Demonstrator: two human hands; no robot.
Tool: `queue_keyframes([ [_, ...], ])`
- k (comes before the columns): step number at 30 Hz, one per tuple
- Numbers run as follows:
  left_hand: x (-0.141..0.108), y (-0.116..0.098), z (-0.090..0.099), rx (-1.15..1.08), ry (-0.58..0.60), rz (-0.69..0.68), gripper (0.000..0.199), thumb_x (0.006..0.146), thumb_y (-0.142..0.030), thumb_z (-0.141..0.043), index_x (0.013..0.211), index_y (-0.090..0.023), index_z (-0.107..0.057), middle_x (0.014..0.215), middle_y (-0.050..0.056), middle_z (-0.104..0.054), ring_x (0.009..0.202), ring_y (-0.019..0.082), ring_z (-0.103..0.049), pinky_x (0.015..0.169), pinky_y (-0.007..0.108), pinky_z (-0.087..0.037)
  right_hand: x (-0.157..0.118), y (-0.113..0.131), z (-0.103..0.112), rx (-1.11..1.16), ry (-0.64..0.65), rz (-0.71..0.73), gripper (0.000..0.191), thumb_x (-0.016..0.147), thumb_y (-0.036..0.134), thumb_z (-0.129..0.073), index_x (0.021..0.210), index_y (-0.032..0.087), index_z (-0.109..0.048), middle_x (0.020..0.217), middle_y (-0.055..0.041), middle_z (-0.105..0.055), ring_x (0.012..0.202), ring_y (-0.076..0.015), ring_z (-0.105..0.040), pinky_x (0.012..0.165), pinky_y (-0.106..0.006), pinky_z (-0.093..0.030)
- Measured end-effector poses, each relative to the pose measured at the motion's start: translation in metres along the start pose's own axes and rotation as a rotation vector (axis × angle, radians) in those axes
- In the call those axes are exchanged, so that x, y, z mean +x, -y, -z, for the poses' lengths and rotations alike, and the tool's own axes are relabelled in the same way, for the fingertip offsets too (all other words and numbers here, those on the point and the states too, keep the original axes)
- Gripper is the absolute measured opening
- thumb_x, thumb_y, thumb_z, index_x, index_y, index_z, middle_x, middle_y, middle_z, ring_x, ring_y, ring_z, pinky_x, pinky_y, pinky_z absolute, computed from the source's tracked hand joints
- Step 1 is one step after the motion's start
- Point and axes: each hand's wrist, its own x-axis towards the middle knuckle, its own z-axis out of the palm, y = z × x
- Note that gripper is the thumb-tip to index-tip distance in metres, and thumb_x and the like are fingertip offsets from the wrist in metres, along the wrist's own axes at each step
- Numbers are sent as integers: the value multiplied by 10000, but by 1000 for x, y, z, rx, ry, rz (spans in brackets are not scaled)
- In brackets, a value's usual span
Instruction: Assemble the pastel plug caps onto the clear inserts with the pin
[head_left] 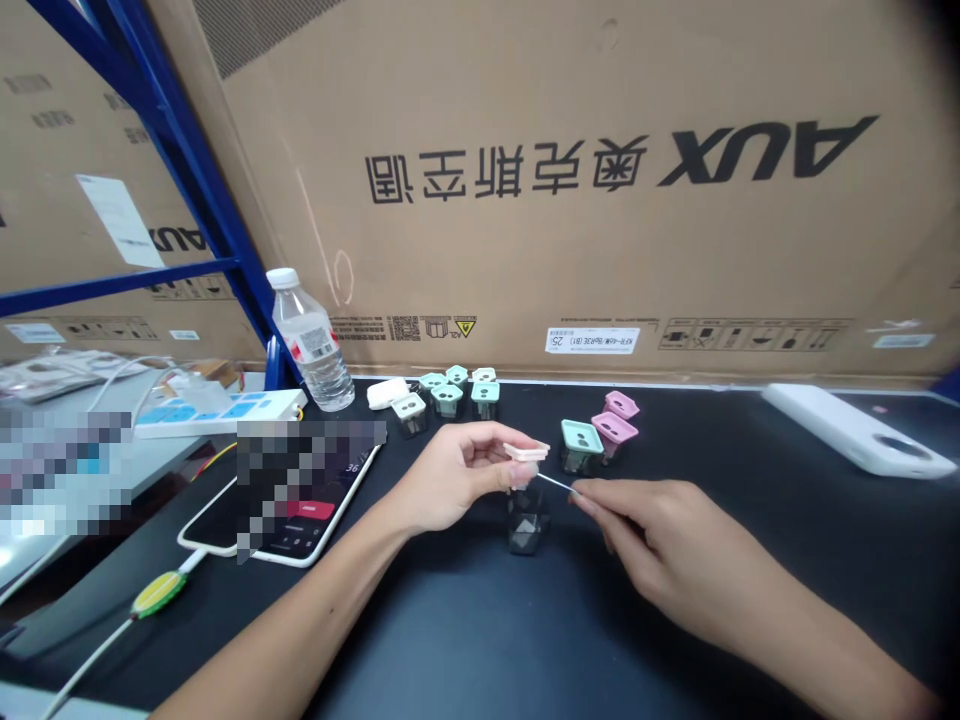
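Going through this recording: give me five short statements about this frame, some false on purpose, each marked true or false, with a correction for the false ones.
1. The left hand pinches a pale pink square cap. True.
2. The right hand grips a water bottle. False: it holds a thin white stick.
3. A dark faceted container stands on the black bench beneath the hands. True.
4. The white power strip lies to the right of the hands. False: it lies to their left.
5. The cardboard box behind the bench shows its AUX lettering upside down. True.
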Motion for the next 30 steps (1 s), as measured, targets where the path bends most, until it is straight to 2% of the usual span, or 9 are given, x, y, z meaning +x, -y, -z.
queue_keyframes([
  [4, 3, 1, -3, -10, -12, 13, 293, 794, -293, -727, 1023, -111, -705, 796, 48, -674, 703, 116, -595, 665, 252, -503, -3, -5, -4, -347, -207, 164, 293, 963, 229, -386, 825, 234, -645, 564, 19, -570, 460, -146, -512, 473, -297, -241],
  [6, 3, 2, -3, -5, -7, 29, 314, 799, -311, -720, 1035, -104, -702, 800, 54, -671, 712, 122, -596, 648, 248, -494, -2, -4, -4, -480, -325, 196, 302, 970, 288, -411, 808, 232, -660, 545, 15, -544, 476, -162, -514, 479, -304, -221],
  [8, 3, 2, -3, 8, -13, 33, 327, 793, -321, -724, 1035, -103, -704, 798, 54, -666, 726, 128, -597, 637, 242, -482, 0, -3, -4, -534, -386, 185, 337, 976, 348, -425, 768, 225, -661, 563, 3, -549, 523, -178, -514, 514, -305, -244],
  [13, 2, 1, -2, 15, -38, 22, 318, 777, -316, -741, 1023, -118, -709, 819, 51, -675, 762, 132, -601, 698, 259, -480, 5, -8, -6, -467, -306, 204, 379, 999, 274, -380, 743, 210, -652, 639, -21, -585, 597, -191, -478, 606, -325, -276],
  [19, 2, 1, 1, 18, -6, 70, 326, 750, -324, -766, 1011, -137, -714, 908, 76, -704, 820, 156, -625, 785, 303, -484, 3, -9, -6, -434, -206, 221, 289, 986, 249, -427, 880, 210, -693, 625, -10, -566, 635, -188, -515, 695, -345, -313],
  [25, 3, 2, 2, 25, 18, 79, 344, 739, -340, -774, 1013, -139, -717, 924, 85, -714, 816, 161, -635, 801, 310, -488, -2, -9, -9, -475, -176, 122, 318, 997, 400, -389, 940, 255, -666, 735, -3, -544, 521, -149, -464, 523, -295, -254],
  [27, 3, 2, 2, 32, 29, 79, 342, 738, -339, -775, 1009, -139, -720, 893, 76, -714, 783, 150, -631, 788, 301, -485, -2, -9, -9, -479, -182, 111, 341, 1003, 414, -363, 954, 250, -658, 786, -13, -556, 537, -153, -465, 530, -300, -262],
  [30, 2, 2, 2, 42, 33, 84, 332, 734, -337, -779, 996, -141, -726, 863, 68, -712, 753, 141, -624, 769, 291, -481, 1, -9, -7, -445, -155, 136, 344, 1015, 346, -351, 893, 226, -649, 815, -24, -574, 609, -167, -485, 611, -324, -311],
])
